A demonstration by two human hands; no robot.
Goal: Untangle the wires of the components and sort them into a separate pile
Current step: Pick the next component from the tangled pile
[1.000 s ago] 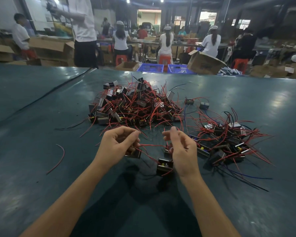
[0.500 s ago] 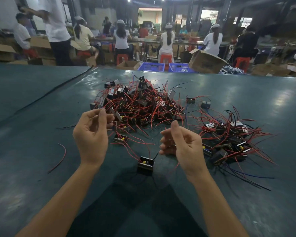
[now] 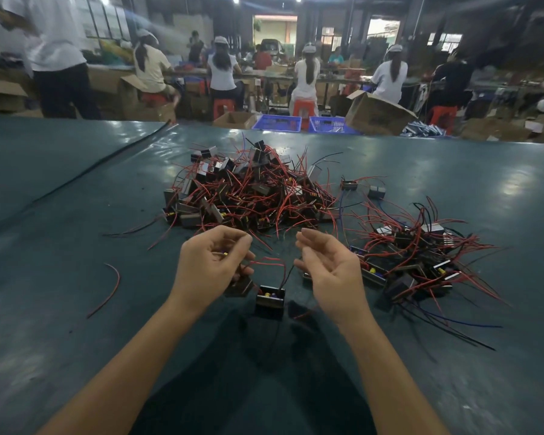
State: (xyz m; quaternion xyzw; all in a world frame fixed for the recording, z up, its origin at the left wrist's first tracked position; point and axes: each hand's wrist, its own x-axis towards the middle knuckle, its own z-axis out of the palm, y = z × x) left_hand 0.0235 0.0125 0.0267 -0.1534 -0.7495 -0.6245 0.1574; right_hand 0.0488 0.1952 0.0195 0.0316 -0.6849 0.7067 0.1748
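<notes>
Two bare hands work above a dark green tabletop (image 3: 76,356), just in front of a large tangled heap (image 3: 252,196) of small black box-shaped components trailing red wires. At the heap's near edge, the left hand (image 3: 211,268) has its fingers curled round a yellow-tipped component (image 3: 225,254), with red leads spilling from the grip. The right hand (image 3: 330,271), also just in front of the heap, is turned palm inward with its fingers loosely curved. A thin black wire (image 3: 288,276) reaches its lower fingertips, but it is unclear whether they pinch it. Below and between the hands, nearer the worker than the heap, a lone black component (image 3: 270,304) sits on the tabletop. A second, looser pile (image 3: 415,262) of the same parts lies to the heap's right, slightly apart from it. A stray red wire (image 3: 112,287) lies well off to the heap's near left.
</notes>
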